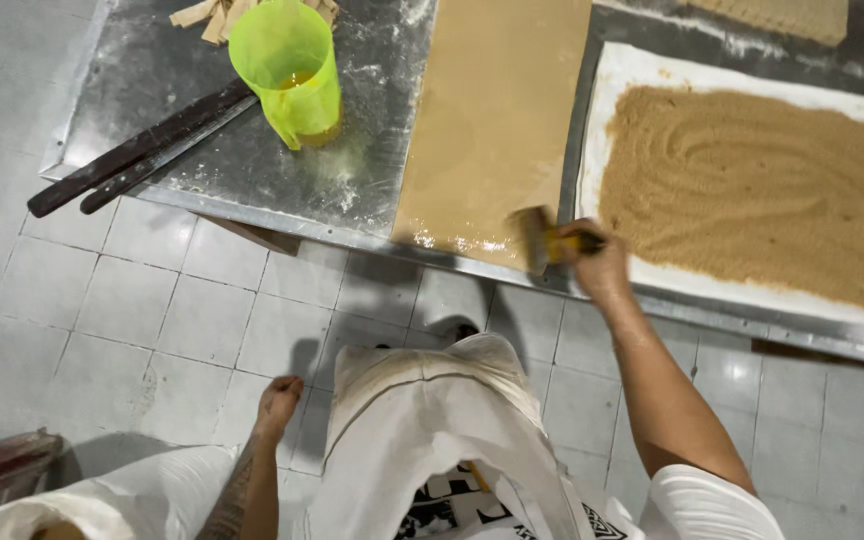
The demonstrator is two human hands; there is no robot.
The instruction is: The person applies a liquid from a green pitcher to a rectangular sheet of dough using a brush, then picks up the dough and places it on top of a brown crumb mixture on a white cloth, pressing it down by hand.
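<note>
While the head camera looks straight down, my right hand (597,262) is clenched around the yellow handle of a brush (542,240), bristle head pointing left and sitting on the near end of the dough sheet (492,110). The sheet is a long tan strip on the metal table (252,170); its long axis runs away from me, so from the grip almost all of it lies straight ahead and slightly left. Near end looks glossy, wet. Brush handle lies roughly crosswise to that axis. Right hand is the only one at the sheet: left hand (279,400) hangs well below the table edge beside my white apron (432,430), fingers loosely curled, grasping nothing that I can see. Just right of the brush, a white tray (642,65) of brown sugar (752,190), raked in swirls, close to the strip's right edge. Left of the strip: a green jug (287,65) with amber liquid, then two dark sticks (137,155) lying diagonally, well apart from the brush. Floor is pale tile (152,310).
</note>
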